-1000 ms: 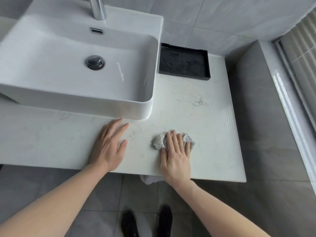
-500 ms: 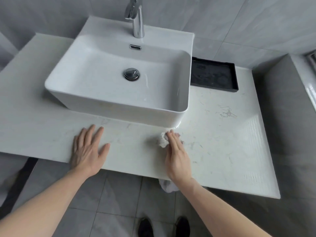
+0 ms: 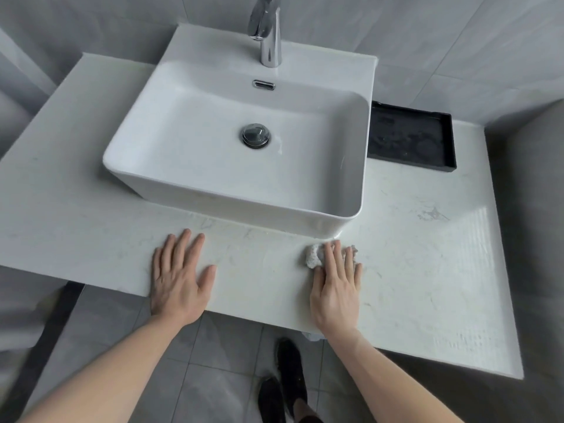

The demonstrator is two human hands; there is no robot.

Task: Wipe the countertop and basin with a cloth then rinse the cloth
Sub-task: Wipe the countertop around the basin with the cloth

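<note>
A small crumpled white-grey cloth [image 3: 312, 257] lies on the white marble countertop [image 3: 427, 270], just in front of the basin's near right corner. My right hand [image 3: 335, 285] presses flat on the cloth with straight fingers and hides most of it. My left hand [image 3: 178, 279] rests flat on the countertop to the left, fingers spread, holding nothing. The white rectangular basin [image 3: 189, 190] stands on the counter behind both hands, with a closed chrome drain plug [image 3: 255, 135] and a chrome tap [image 3: 267, 32] at its back.
A black tray [image 3: 410, 138] sits on the counter right of the basin, against the grey tiled wall. A grey side wall [image 3: 534, 239] bounds the counter on the right. Below the counter's front edge are grey floor tiles and my dark shoes [image 3: 283, 383].
My right hand has slid the cloth away from the counter's front edge, toward the basin's near right corner. My view has swung left and up, bringing the whole basin and tap into sight.
</note>
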